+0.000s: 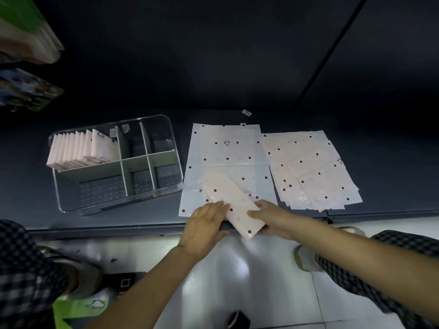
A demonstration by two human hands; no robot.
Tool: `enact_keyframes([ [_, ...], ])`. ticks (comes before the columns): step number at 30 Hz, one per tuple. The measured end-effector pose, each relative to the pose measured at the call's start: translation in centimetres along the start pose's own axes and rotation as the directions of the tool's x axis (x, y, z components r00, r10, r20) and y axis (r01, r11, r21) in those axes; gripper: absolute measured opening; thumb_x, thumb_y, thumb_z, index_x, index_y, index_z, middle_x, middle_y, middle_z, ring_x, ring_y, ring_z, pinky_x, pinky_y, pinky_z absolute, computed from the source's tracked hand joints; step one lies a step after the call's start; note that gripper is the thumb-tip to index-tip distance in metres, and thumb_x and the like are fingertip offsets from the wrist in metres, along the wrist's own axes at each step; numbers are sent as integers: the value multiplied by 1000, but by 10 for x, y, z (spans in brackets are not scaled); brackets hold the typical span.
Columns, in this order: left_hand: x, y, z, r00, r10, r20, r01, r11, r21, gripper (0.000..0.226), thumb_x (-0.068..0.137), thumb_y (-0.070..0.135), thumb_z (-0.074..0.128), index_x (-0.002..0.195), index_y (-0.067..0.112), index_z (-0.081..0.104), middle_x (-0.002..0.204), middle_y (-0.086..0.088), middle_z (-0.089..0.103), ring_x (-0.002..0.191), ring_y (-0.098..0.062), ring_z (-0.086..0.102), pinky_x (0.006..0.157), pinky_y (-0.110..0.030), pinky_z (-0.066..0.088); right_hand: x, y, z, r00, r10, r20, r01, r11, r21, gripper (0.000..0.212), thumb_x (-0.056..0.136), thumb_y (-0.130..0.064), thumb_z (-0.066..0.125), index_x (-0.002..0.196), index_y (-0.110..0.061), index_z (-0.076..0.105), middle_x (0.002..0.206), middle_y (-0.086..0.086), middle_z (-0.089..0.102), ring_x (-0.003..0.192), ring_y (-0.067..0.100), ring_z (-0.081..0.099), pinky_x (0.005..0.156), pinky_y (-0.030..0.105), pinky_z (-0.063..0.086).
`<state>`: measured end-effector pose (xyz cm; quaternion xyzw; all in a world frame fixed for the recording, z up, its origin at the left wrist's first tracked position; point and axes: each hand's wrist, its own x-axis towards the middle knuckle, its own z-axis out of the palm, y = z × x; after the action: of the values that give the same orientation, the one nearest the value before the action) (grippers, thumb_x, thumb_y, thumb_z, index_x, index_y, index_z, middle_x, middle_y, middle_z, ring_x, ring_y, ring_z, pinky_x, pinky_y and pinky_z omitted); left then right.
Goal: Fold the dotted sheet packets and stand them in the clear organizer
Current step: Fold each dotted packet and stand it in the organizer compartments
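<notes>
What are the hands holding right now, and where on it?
Both hold one folded dotted packet: left hand lies on its near-left edge, right hand holds its near-right end.

We see a dark grey table [147, 217] whose near edge runs across the middle of the view. On its left part stands a clear organizer [114, 162] with grey dividers; its far-left compartment holds a row of folded pink packets [80, 149] standing upright. To the right of the organizer, well apart from it, a large dotted sheet [228, 153] lies flat and unfolded, reaching almost to the near edge. Just beside that, further right, lies a loose fanned stack of dotted sheets [311, 172], overlapping one another. At the far side, beyond the flat sheet, a small white label [246, 113] lies on the table.
</notes>
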<state>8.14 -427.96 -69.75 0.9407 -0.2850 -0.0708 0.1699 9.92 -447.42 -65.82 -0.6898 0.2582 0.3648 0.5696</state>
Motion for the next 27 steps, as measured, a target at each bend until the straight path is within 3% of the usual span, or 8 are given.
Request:
enact_keyframes([
  [6,-12,-3,7,991,16,-132,-14,1000,14,48,45,10,90,90,13,74,85,-1,68,71,-20,66,60,-23,52,-25,20,29,976,98,192,-142,964,226,16,98,-19,47,109,-11,56,91,10,65,77,21,65,72,33,57],
  [8,-14,-6,9,990,-22,-139,15,999,-50,44,47,0,86,87,11,74,83,-3,67,68,-23,64,59,-23,52,-25,21,29,995,38,92,-40,999,12,25,100,-30,40,109,-12,54,95,11,62,73,17,64,70,27,56],
  [11,-13,-11,11,986,-134,-96,107,964,-244,28,74,-5,69,99,6,72,96,-8,66,84,-28,61,72,-27,48,-16,20,14,932,-325,-160,235,878,-417,25,100,-15,38,118,-11,55,113,4,58,98,14,56,82,19,42],
  [13,-10,-12,14,973,-220,-66,189,931,-312,20,89,5,59,105,6,70,102,-6,64,94,-24,55,80,-26,41,-9,18,2,875,-482,-48,373,734,-568,42,91,4,41,129,-13,50,122,-3,53,111,12,46,90,15,33],
  [16,-4,-10,15,939,-339,-53,290,867,-406,21,94,18,56,89,2,68,88,-7,61,85,-23,52,71,-25,35,0,18,3,893,-418,167,428,673,-604,57,85,-1,57,134,-27,43,108,-23,44,105,6,40,88,10,31],
  [20,1,-12,14,884,-467,-10,388,746,-542,18,90,14,62,76,3,58,67,-4,56,67,-19,47,63,-30,35,24,20,22,878,-477,-35,388,753,-532,20,88,-20,64,102,-7,63,86,1,59,82,12,47,67,14,36],
  [24,3,-11,10,810,-586,20,456,608,-650,21,86,6,64,106,10,57,67,7,58,63,-7,52,67,1,30,36,10,30,879,-434,-197,278,802,-529,28,90,-23,61,66,-16,49,63,-8,49,61,5,43,54,10,32],
  [27,2,-5,9,803,-596,3,460,616,-639,40,87,8,63,123,13,47,85,4,58,74,-11,56,67,-7,37,41,6,31,895,-389,-217,219,809,-546,23,89,-24,62,69,-16,55,62,-7,51,62,7,45,58,17,32],
])
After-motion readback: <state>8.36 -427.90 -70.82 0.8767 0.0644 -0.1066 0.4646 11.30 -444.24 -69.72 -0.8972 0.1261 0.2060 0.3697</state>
